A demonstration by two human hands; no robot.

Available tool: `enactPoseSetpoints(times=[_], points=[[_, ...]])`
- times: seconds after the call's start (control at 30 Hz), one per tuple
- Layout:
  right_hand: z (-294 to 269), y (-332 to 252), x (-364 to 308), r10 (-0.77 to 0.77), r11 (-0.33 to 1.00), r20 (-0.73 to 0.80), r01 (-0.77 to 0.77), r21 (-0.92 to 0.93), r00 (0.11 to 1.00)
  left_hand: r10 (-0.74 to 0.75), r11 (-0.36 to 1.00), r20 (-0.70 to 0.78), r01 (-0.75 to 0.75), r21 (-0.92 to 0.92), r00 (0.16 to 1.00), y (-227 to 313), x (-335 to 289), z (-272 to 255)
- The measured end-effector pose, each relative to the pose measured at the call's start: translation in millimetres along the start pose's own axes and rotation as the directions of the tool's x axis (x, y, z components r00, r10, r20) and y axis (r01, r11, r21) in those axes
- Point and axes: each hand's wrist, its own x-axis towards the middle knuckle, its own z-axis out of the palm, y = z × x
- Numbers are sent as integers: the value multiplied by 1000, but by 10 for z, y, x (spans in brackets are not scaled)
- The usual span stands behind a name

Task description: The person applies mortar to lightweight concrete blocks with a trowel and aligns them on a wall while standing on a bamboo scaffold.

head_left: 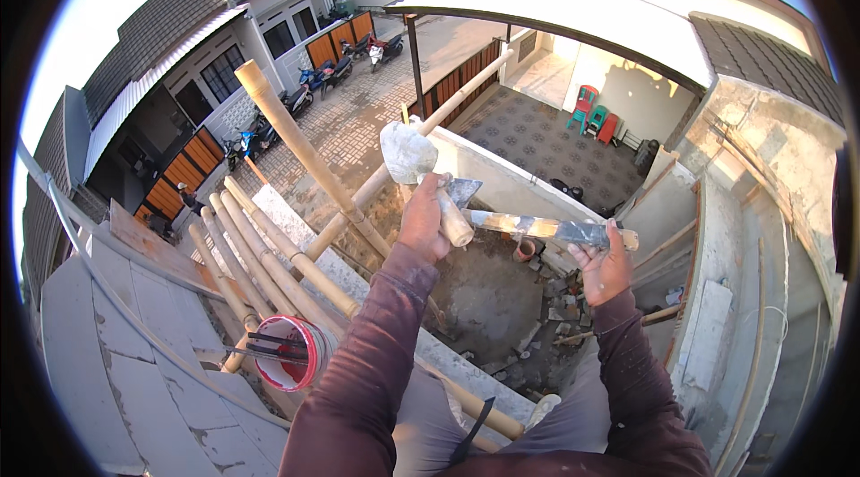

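Observation:
My left hand [425,224] is closed round a trowel; its wooden handle [455,219] points toward me. The trowel's rounded blade [408,151], coated in pale dried mortar, points away. In my right hand [602,266] is the end of a long, smeared handle [551,228] running left toward the trowel. A dark flat metal piece [462,191] shows beside my left fingers, perhaps this tool's head; where they join is hidden. Both tools are held in the air over a rubble-strewn pit [493,298], close together; I cannot tell if they touch.
Bamboo poles [300,150] rise and cross ahead and to the left. A red-rimmed bucket [291,352] with dark rods stands left of my left forearm. Grey block walling [143,343] lies left; a rough wall [717,316] stands right. Below are broken pieces [564,307] and a small bucket [524,250].

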Motion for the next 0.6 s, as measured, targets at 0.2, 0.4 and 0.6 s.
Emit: enactPoseSetpoints(times=[0.2, 0.4, 0.6], points=[[22, 141, -41, 152, 982, 217, -171, 74, 964, 46, 948, -44, -30, 316, 998, 3, 237, -506], [-51, -225, -8, 265, 939, 661, -345, -10, 702, 90, 808, -168, 26, 588, 982, 212, 481, -568], [-44, -116, 0, 648, 702, 602, -59, -710, 466, 0, 682, -7, 5, 732, 1000, 332, 152, -468]])
